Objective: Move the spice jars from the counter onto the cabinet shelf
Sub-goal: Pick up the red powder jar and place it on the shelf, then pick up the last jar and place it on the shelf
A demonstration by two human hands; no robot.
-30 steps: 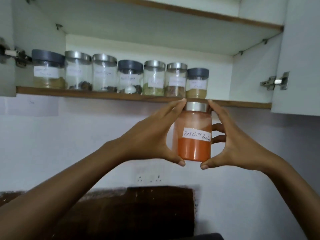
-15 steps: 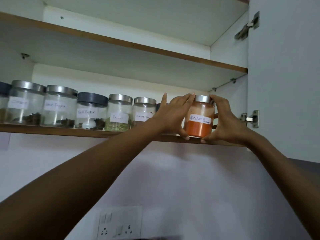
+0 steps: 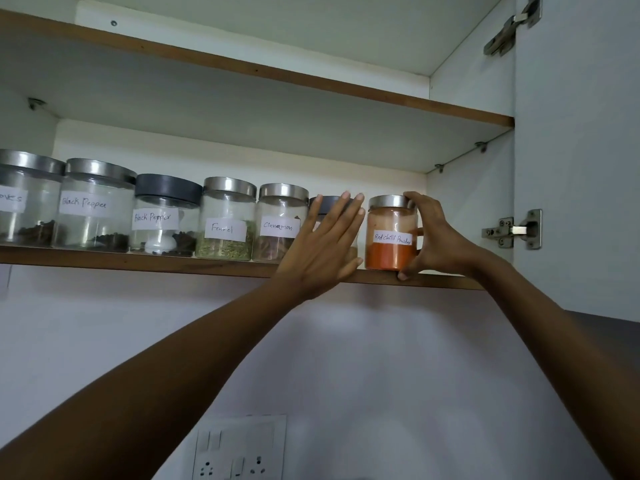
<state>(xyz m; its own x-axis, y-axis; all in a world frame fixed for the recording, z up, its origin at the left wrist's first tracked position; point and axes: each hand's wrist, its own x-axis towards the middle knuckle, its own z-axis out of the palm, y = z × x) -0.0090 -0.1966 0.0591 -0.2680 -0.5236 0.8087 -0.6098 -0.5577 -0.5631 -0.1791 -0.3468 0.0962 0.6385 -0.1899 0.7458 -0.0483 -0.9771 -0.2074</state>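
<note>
Inside an open wall cabinet (image 3: 242, 98), seen from below: a white door (image 3: 581, 150) swung out at right, a wood-edged shelf (image 3: 156, 263) across the width. Along the shelf, a row of labelled clear jars (image 3: 97, 206), among them Fennel (image 3: 225, 225) and Cinnamon (image 3: 280, 225). At the row's right end, upright near the front edge, the red chilli powder jar (image 3: 389, 233). Right hand (image 3: 441, 245): grip closed round that jar, thumb low at its base, fingers curled by the lid. Left hand (image 3: 323, 249): grip wide, fingers straight, flat before a dark-lidded jar (image 3: 329, 203) just left of it.
</note>
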